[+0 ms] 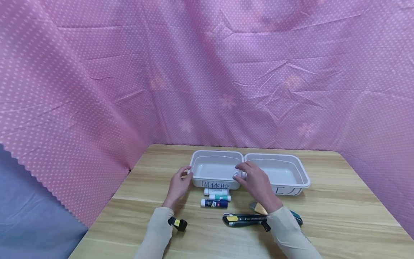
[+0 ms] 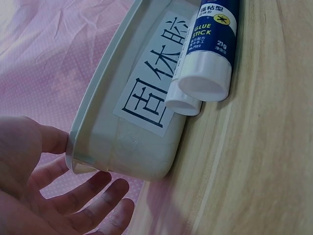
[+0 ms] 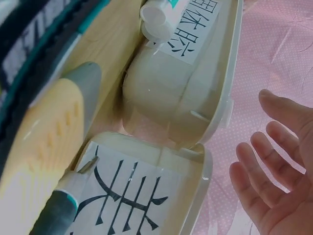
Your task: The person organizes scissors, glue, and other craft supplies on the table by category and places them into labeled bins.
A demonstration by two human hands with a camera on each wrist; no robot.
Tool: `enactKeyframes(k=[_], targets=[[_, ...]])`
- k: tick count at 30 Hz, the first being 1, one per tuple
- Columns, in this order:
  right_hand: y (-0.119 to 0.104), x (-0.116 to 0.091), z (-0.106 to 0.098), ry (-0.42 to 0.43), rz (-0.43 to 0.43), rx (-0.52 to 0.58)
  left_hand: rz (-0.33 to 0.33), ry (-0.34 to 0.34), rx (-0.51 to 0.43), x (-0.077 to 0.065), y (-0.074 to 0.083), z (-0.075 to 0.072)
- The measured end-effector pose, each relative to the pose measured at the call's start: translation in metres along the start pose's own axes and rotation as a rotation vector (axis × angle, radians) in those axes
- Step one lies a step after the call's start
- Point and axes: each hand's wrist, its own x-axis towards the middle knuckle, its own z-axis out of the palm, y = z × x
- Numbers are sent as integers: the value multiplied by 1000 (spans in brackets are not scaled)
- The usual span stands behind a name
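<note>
My left hand [image 1: 179,185] touches the left end of a pale plastic bin [image 1: 198,182] with thumb and index finger at its rim, the other fingers spread loosely. My right hand [image 1: 257,181] hovers where this bin meets a second pale bin [image 1: 305,182]; the right wrist view shows its fingers relaxed with nothing between them. A small pale round shape by those fingertips in the head view is unclear. Before the left bin lie a white glue stick [image 1: 215,192], a green-and-white one [image 1: 223,198] and a navy glue stick [image 2: 210,44].
Below my right forearm lie dark utility knives [image 1: 245,218] and a yellow-handled cutter [image 3: 54,127], partly hidden by the sleeve. Both bins carry printed labels on their fronts. A pink dotted cloth [image 1: 207,90] hangs behind the wooden table [image 1: 142,212].
</note>
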Motion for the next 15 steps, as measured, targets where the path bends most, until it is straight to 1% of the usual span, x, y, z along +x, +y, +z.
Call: enactKeyframes(k=[6, 11, 15], targets=[[-2, 0, -2, -24, -9, 8, -9, -1, 1, 0, 1, -1], [-2, 0, -2, -28, 8, 20, -13, -3, 2, 0, 1, -1], [-1, 1, -1, -67, 33, 23, -17, -2, 3, 0, 2, -1]])
